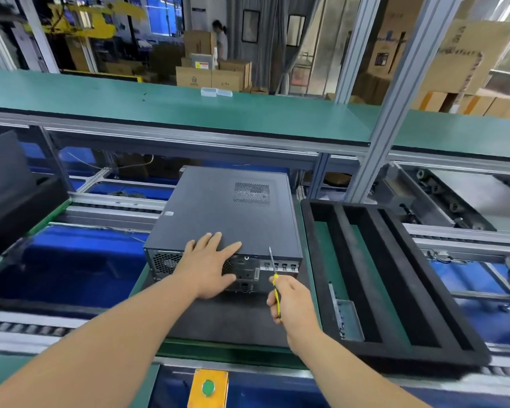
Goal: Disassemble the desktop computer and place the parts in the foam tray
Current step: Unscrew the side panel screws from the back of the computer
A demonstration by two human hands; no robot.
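Lying on its side on a dark mat (233, 316), the desktop computer (224, 213) shows us its closed grey side panel and rear ports. Just right of it sits the black foam tray (442, 293), holding a metal bracket (346, 318) in its left slot. Our left hand (208, 265) rests flat, fingers spread, on the panel's near edge. Our right hand (290, 300) grips a yellow-handled screwdriver (275, 278), tip near the rear panel.
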